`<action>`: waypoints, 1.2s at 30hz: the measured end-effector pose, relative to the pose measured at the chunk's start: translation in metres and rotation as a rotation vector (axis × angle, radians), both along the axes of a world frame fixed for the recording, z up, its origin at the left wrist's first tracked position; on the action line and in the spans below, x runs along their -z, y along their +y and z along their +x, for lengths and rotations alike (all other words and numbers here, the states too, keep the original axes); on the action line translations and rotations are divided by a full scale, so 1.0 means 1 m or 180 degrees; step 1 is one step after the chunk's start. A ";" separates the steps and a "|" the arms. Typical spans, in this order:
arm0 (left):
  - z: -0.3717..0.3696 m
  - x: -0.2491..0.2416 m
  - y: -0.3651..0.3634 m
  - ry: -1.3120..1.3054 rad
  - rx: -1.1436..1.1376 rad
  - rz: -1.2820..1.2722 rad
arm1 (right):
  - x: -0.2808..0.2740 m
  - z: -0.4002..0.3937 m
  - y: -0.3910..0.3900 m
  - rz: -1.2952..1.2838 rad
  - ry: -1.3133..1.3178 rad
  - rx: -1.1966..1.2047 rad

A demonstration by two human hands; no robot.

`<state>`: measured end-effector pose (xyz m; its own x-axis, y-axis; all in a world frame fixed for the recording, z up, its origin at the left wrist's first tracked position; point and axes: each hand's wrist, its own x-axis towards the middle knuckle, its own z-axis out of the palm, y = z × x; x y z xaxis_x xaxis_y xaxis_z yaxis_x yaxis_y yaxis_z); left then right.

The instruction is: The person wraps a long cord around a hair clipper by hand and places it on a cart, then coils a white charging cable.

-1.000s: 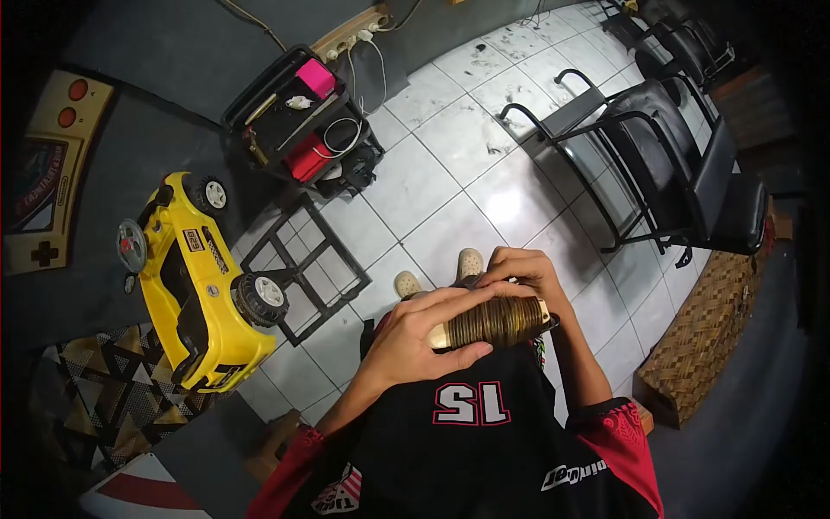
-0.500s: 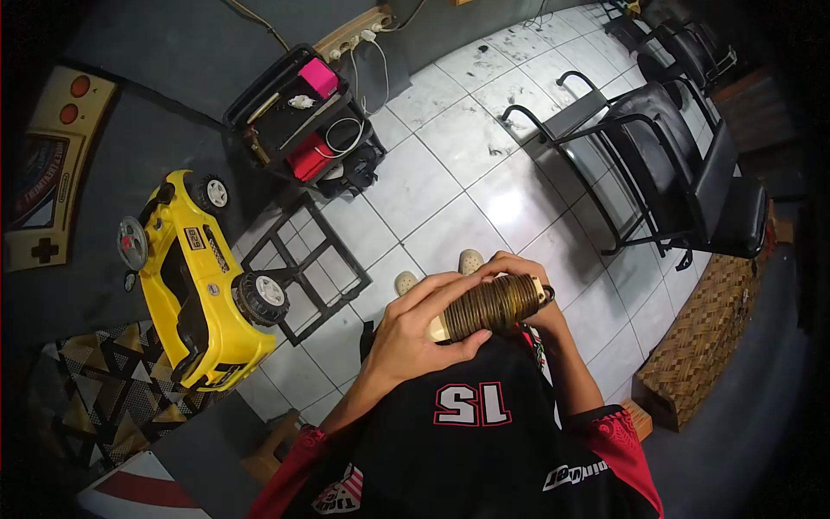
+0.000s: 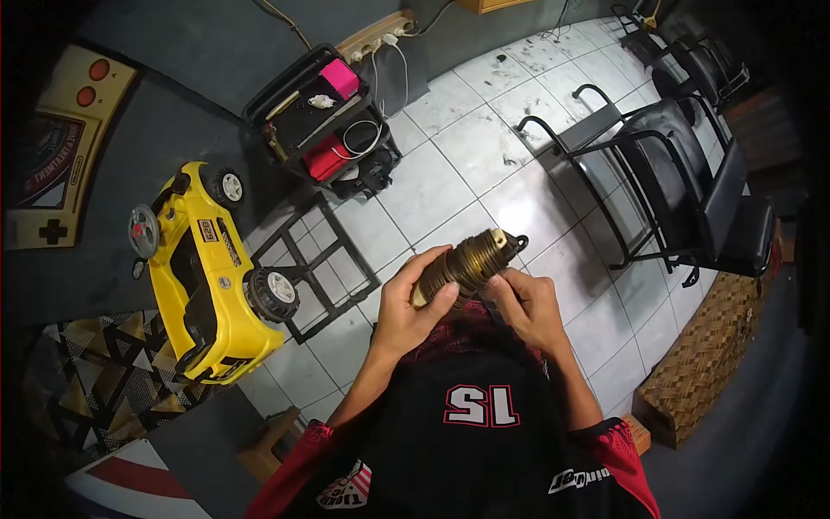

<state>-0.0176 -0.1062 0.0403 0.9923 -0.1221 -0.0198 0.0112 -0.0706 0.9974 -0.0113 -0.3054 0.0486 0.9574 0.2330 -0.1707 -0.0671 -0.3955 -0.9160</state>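
Observation:
In front of my chest is a spool wound with brownish, glossy cord (image 3: 467, 264), tilted with its far end up to the right. Cream-coloured ends show on it, and a black loop sticks out at the upper right. My left hand (image 3: 408, 303) is wrapped round the lower left end, thumb across the windings. With fingers curled in, my right hand (image 3: 529, 310) grips the spool's lower right side, its thumb against the windings. Whether a loose strand is pinched there I cannot make out.
A yellow toy car (image 3: 212, 277) stands at the left beside a black metal frame (image 3: 333, 268) on the tiles. Behind is a black cart (image 3: 303, 121) with a pink box. Black chairs (image 3: 666, 173) and a woven box (image 3: 705, 363) are at the right.
The spool has turned more upright, its looped end rising and shifting left. My right hand has come from behind it to its near right side. The view has shifted slightly.

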 end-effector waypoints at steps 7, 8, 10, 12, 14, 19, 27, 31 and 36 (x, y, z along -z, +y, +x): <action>-0.001 0.008 -0.005 0.0592 -0.0201 -0.0956 | -0.025 -0.004 0.008 0.0798 0.0817 0.0270; -0.001 0.010 -0.004 0.0990 -0.0194 -0.1534 | -0.028 -0.005 0.010 0.1005 0.1000 0.0320; -0.004 0.011 -0.002 0.1326 -0.0032 -0.2200 | -0.031 -0.008 0.018 0.0961 0.0708 0.0368; -0.008 0.017 -0.001 0.1918 0.0290 -0.3111 | -0.033 -0.010 0.020 0.0931 0.0418 0.0420; -0.011 0.018 -0.002 0.1854 0.0534 -0.3169 | -0.034 -0.011 0.020 0.0551 0.0051 0.0186; -0.015 0.017 -0.004 0.2122 0.0684 -0.3152 | -0.051 -0.010 0.019 0.0352 -0.0011 -0.0079; -0.009 0.024 0.007 0.1982 0.0457 -0.3623 | -0.053 -0.014 0.019 0.0133 0.0121 -0.0006; -0.006 0.018 0.006 0.1989 0.0401 -0.3753 | -0.051 -0.015 0.014 -0.0209 0.0014 -0.0163; -0.008 0.018 0.002 0.1980 0.0245 -0.3435 | -0.053 -0.014 0.007 -0.0236 0.0290 -0.0228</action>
